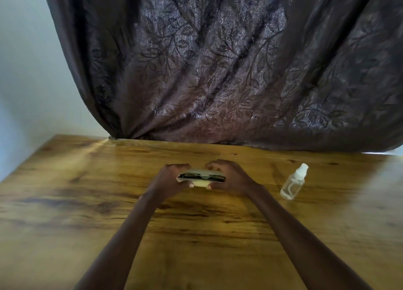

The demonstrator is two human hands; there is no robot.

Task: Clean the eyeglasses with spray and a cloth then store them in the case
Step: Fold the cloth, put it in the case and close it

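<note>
Both hands grip a pale case (201, 177) at the middle of the wooden surface (65, 202), the left hand (172, 176) at its left end and the right hand (226, 174) at its right, fingers curled around it. Dark eyeglasses (201, 177) show in its narrow opening. A clear spray bottle (294, 181) stands well to the right, before a dark curtain (218, 60).

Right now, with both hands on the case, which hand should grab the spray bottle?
The right hand. The spray bottle stands on the table just to that hand's right, while the left hand is farther off, beyond the case, and could keep holding it alone.
</note>
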